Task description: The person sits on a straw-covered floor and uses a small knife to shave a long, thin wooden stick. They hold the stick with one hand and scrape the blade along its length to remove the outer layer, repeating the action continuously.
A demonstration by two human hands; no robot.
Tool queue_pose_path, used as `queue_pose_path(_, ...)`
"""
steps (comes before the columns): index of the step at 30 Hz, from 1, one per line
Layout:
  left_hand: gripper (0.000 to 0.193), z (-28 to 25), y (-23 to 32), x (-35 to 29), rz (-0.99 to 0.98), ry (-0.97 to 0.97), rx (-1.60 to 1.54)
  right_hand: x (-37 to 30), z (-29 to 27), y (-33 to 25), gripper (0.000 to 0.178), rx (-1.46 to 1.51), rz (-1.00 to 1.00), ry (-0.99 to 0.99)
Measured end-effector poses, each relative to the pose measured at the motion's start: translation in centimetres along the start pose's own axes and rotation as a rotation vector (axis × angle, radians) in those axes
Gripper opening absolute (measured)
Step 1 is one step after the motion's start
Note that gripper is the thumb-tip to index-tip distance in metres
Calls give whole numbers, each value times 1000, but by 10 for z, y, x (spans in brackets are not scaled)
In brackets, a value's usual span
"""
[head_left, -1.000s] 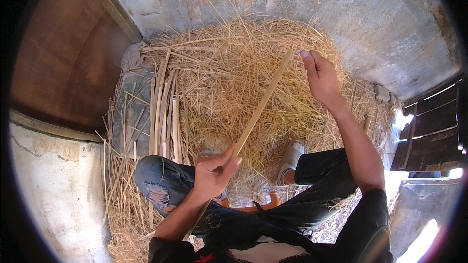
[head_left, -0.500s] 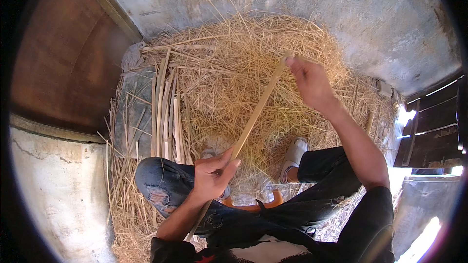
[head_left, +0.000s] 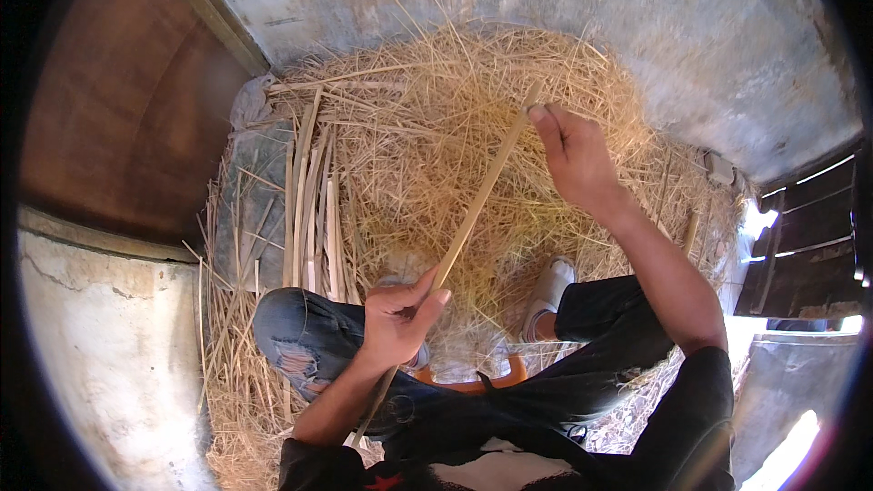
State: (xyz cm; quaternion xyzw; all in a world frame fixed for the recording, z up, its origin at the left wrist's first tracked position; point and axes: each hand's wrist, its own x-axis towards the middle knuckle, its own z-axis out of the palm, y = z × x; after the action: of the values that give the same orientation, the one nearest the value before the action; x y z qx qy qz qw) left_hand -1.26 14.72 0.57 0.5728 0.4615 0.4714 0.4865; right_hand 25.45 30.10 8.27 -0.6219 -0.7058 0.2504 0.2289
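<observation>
A long, flat, pale bamboo strip slants from my lap up toward the far right. My left hand is closed around its lower part above my left knee, and the tail end passes beneath that forearm. Near the far end, my right hand pinches the strip between thumb and fingers, a short tip sticking out beyond them. Whether anything small is also in that pinch, I cannot tell. Below both hands spreads a heap of thin, straw-coloured shavings.
Several split strips lie lengthwise on the left by a grey slab. My feet in light shoes rest among the shavings, with an orange stool edge between my legs. A stained wall stands behind, a brown door panel at left.
My right hand has shifted slightly left along the strip's far end, and more of the tip now shows past it. The left hand keeps its grip in nearly the same place.
</observation>
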Motion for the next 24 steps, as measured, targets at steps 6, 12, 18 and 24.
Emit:
queue_pose_path(6, 38, -3, -3, 11, -41, 47, 21, -66, 48, -39, 31, -215, -289, -304)
queue_pose_path(12, 37, 0, -3, 2, -29, 23, 39, -10, 10, -15, 32, -67, -30, -20)
queue_pose_path(18, 39, 1, -3, 9, -114, 62, -68, -78, 53, -48, 29, -142, -247, -396)
queue_pose_path(24, 42, -1, 4, 7, -139, 10, -180, -36, 42, -31, 31, 337, -187, -29)
